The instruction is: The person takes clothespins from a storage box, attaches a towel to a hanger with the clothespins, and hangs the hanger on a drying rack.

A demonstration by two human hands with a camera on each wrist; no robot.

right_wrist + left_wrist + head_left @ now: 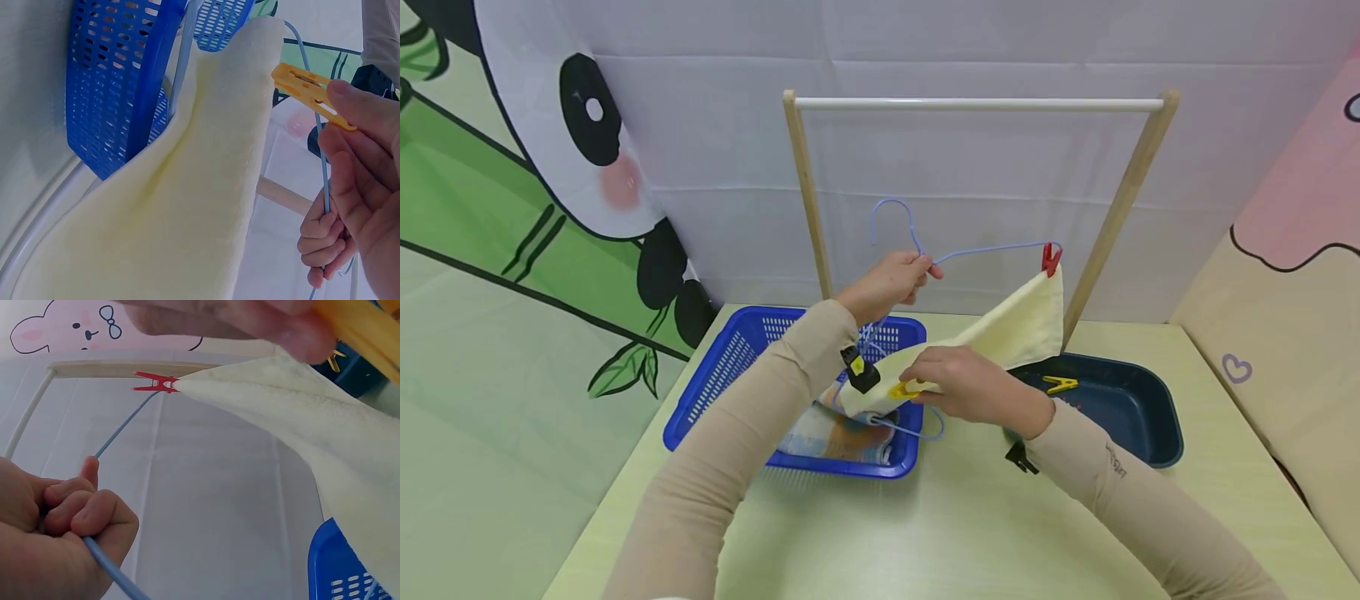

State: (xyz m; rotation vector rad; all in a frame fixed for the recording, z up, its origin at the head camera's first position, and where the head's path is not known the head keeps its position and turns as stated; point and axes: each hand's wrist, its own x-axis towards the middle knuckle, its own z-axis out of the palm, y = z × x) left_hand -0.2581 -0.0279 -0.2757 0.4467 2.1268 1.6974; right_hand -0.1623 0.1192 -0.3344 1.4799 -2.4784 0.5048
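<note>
My left hand (889, 287) grips a blue wire clothes hanger (988, 249) just below its hook, fingers curled round the wire. From the hanger's right end hangs a pale yellow cloth (1026, 321), clipped there by a red clothespin (1051, 260). The cloth slopes down to the left, toward my right hand (973, 385). Between thumb and fingers this hand pinches a yellow clothespin (306, 90). Its tip meets the cloth's edge near the lower corner in the right wrist view; whether it bites the hanger wire too, I cannot tell.
A blue basket (737, 333) on the left holds a checked cloth (842, 437) and more hangers (910, 429). To the right, a dark tub (1138, 400) contains another yellow clothespin (1060, 384). Behind stands a wooden rack with a white rail (977, 105).
</note>
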